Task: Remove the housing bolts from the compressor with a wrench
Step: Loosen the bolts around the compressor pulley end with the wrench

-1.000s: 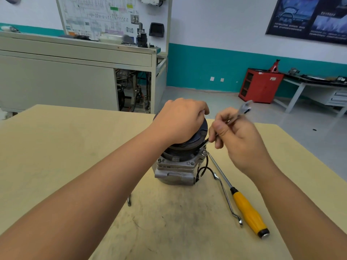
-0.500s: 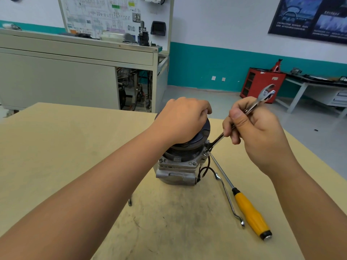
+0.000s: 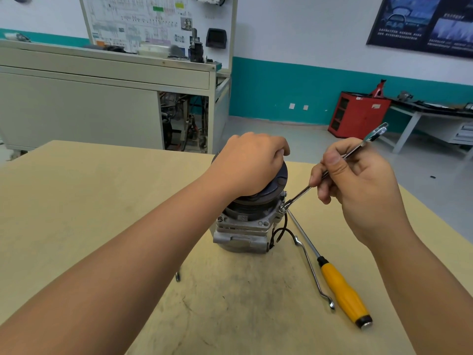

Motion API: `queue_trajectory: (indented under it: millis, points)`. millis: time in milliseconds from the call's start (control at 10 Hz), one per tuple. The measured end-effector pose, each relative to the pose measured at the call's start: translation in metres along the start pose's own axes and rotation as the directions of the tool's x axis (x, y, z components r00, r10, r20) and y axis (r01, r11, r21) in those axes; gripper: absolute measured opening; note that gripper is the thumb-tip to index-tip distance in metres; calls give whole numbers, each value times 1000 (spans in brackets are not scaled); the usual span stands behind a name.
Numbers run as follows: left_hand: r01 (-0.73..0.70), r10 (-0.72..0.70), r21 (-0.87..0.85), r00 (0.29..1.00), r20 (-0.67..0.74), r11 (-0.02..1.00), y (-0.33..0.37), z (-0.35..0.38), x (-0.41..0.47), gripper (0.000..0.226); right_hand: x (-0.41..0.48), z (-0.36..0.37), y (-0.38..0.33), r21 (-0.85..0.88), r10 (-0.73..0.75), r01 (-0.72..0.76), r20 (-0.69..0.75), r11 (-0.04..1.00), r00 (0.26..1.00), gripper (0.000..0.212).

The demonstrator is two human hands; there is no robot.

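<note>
A grey metal compressor [image 3: 243,231] stands upright on the wooden table [image 3: 76,201], its black pulley on top. My left hand [image 3: 249,163] lies over the pulley, fingers curled round its far rim. My right hand [image 3: 358,185] grips a slim silver wrench [image 3: 302,192] by the shaft. The wrench slants down to the left, and its lower end sits on a housing bolt [image 3: 282,207] at the compressor's upper right edge. Its upper open end sticks out above my right hand.
A yellow-handled screwdriver [image 3: 343,290] and a bent offset wrench [image 3: 311,270] lie on the table right of the compressor. A small metal piece [image 3: 177,277] shows under my left forearm. A grey cabinet [image 3: 76,108] stands beyond the table's far edge.
My right hand has swung the wrench to the right, away from the pulley. My left hand has stayed on the pulley.
</note>
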State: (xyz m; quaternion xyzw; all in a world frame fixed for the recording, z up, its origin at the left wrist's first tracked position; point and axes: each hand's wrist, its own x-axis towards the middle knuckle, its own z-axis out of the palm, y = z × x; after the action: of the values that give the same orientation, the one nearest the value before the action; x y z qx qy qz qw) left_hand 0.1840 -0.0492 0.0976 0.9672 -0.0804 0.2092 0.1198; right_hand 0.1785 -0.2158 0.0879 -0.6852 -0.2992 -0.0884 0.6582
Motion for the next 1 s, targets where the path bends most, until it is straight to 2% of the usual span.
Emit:
queue_trajectory:
  millis: [400,700,800,1000]
  points:
    - [1,-1,5,1000,6,1000,1,-1,0,33,-8,4,-1,-91,-72,74,23,993,997,24]
    - [-3,3,-5,1000,0,1000,0,0,0,33,-19,-1,5,-77,-109,110,18,991,994,19]
    - [-3,3,-10,1000,1,1000,0,0,0,33,-17,-1,5,-69,-89,88,2,994,996,22]
    - [4,-4,0,1000,-1,1000,1,-1,-1,33,-11,10,12,-147,-18,33,106,989,994,14]
